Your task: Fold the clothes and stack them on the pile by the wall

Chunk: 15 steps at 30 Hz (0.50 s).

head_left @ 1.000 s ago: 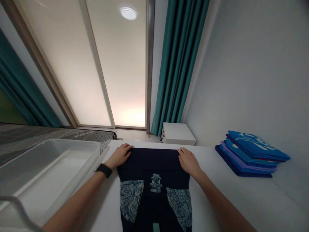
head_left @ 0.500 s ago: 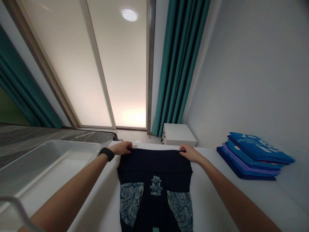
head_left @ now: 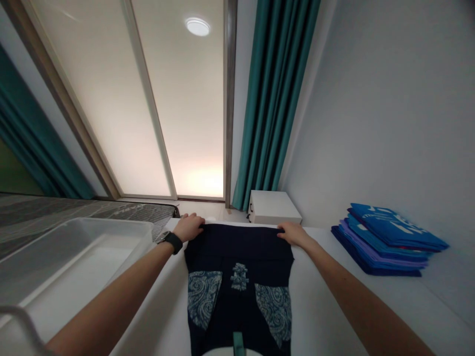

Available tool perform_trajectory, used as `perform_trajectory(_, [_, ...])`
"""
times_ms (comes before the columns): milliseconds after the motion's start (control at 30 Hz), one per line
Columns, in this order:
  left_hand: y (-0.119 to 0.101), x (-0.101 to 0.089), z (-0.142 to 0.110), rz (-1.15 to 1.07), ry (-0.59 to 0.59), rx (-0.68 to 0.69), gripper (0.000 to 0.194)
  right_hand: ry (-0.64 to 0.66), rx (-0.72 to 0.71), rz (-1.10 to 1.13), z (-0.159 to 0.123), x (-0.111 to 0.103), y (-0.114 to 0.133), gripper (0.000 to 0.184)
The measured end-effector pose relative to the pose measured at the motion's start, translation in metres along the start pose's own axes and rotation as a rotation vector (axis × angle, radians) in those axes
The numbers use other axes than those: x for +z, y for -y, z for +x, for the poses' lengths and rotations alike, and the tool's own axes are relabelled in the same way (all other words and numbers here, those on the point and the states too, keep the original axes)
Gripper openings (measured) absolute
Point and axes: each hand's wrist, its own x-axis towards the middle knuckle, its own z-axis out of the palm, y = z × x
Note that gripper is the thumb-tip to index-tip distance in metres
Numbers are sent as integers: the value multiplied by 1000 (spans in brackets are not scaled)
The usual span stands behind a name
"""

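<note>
A dark navy garment (head_left: 237,247) lies flat and spread on the white table. It carries two blue-and-white paisley panels and a small knot-like paisley patch in the middle; its kind is not clear. My left hand (head_left: 188,227), with a dark-strapped watch on the wrist, grips its far left corner. At the far right corner my right hand (head_left: 293,233) pinches the edge between thumb and fingers. The garment's near end runs down to the bottom of the view, where a teal strip (head_left: 238,343) and a white rounded shape partly cover it.
To the right, a stack of folded blue and purple clothes (head_left: 386,242) sits on the table (head_left: 319,306) by the wall. A translucent plastic bin (head_left: 111,223) stands at the left. Beyond the far edge are a small white cabinet (head_left: 276,205) and teal curtains (head_left: 278,109).
The garment has slid slightly away from me, its paisley panels now higher in view. My left wrist has turned and shifted right. More of the teal strip and the white shape shows below.
</note>
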Motion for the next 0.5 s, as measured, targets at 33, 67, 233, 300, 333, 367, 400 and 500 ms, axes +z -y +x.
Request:
perform_trajectory(33, [-3, -1, -1, 0, -22, -12, 20, -24, 19, -24, -2, -2, 3, 20])
perform_trajectory(67, [-6, -2, -2, -5, -35, -25, 20, -43, 38, -40, -5, -4, 5, 21])
perform_trajectory(233, [-12, -12, -5, -108, -36, -112, 19, -77, 106, -14, -15, -17, 16, 21])
perform_trajectory(300, [-12, -15, -4, -197, 1, -138, 18, -52, 119, 56, -17, -21, 19, 19])
perform_trajectory(333, [-12, -16, -5, -253, 28, -147, 18, -32, 126, 100, -18, -22, 21, 20])
perform_trajectory(367, [-12, -17, -6, -314, 55, -156, 19, -12, 132, 138, -20, -22, 22, 21])
perform_trajectory(400, [-13, -17, -7, -375, 75, -163, 20, -2, 138, 198, -22, -21, 22, 23])
perform_trajectory(500, [-14, -16, -17, -529, 79, -172, 21, -28, 154, 576, -31, -13, 22, 28])
